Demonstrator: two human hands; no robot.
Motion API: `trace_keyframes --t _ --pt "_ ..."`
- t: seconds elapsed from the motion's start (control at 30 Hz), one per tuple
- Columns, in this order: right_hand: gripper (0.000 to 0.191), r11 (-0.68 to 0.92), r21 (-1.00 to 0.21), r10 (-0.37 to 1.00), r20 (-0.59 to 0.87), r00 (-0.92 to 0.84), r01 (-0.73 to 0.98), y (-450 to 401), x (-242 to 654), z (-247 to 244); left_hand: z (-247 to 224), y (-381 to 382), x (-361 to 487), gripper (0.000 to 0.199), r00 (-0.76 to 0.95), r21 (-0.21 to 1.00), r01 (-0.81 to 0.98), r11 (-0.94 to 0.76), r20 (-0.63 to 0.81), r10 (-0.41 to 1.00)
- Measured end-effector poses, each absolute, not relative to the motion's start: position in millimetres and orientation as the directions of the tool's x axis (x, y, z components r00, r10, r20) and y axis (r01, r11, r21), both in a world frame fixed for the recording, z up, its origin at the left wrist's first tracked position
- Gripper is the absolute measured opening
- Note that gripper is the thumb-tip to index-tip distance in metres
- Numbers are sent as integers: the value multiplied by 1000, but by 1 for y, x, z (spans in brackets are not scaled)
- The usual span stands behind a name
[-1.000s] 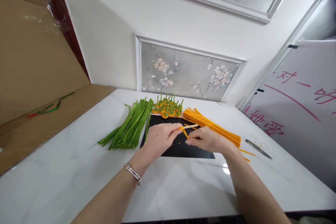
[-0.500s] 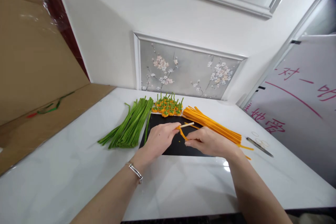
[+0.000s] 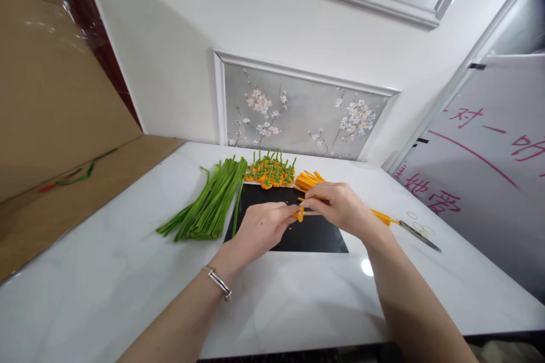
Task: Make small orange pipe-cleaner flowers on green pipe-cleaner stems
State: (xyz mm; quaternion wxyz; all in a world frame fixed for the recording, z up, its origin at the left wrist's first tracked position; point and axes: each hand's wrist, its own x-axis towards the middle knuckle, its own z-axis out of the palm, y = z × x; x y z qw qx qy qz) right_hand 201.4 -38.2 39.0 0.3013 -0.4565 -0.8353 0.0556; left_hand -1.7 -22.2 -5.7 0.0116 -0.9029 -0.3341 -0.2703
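Observation:
My left hand (image 3: 266, 226) is closed, pinching a thin pale stick (image 3: 313, 213) with an orange pipe cleaner (image 3: 300, 215) bent around it. My right hand (image 3: 340, 207) is closed just above the stick, its fingertips at the upper end of that pipe cleaner. The exact grip is partly hidden, and the right hand covers the stick's far end. Both hands are over a black mat (image 3: 309, 238). Behind them stand several small orange pipe-cleaner flower pieces (image 3: 272, 170) with green stems pointing up.
A bundle of green pipe cleaners (image 3: 210, 201) lies left of the mat. Orange pipe cleaners (image 3: 309, 180) lie in a bundle partly behind my right hand. Scissors (image 3: 421, 235) rest at the right of the white table (image 3: 298, 300). A framed floral panel (image 3: 298, 110) is on the wall behind.
My right hand has moved up and slightly right, bringing the pipe cleaner's end from below the stick to above it. The stick now points more level.

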Motion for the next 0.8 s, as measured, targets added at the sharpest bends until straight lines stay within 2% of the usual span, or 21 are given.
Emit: trace_keyframes --t 0.13,0.43,0.6,0.8 --pt "22 552 -426 817 449 -362 717 -28 204 39 -4 -24 -2 21 657 139 582 -801 499 565" --pt "24 468 -549 876 390 -282 692 -19 212 30 -6 -23 -2 18 609 209 556 -805 557 565" --pt "27 431 -591 902 302 -308 683 -16 214 24 -4 -25 -1 27 561 267 574 -774 560 610" --pt "27 415 -628 906 225 -358 658 -10 218 15 -7 -22 -2 22 582 253 504 -826 607 541"
